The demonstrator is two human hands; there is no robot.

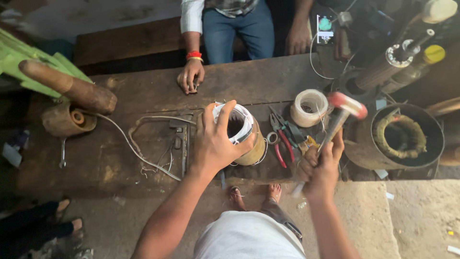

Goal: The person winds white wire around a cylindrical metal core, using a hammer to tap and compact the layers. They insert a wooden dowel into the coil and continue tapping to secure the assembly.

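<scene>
My left hand [216,141] grips the rim of a cylindrical motor stator [245,135] with white-wrapped windings, standing upright on the worn wooden bench [143,96]. My right hand [323,168] is closed around the handle of a hammer [341,115], whose red and white head is raised and blurred to the right of the stator. Red-handled pliers [282,139] lie on the bench between the stator and my right hand.
A white tape roll [309,108] sits behind the pliers. A large round housing [402,136] holding a winding stands at right. A wooden mallet [72,91], a wire [139,144] and tools lie at left. Another person's hand [190,76] rests on the far edge.
</scene>
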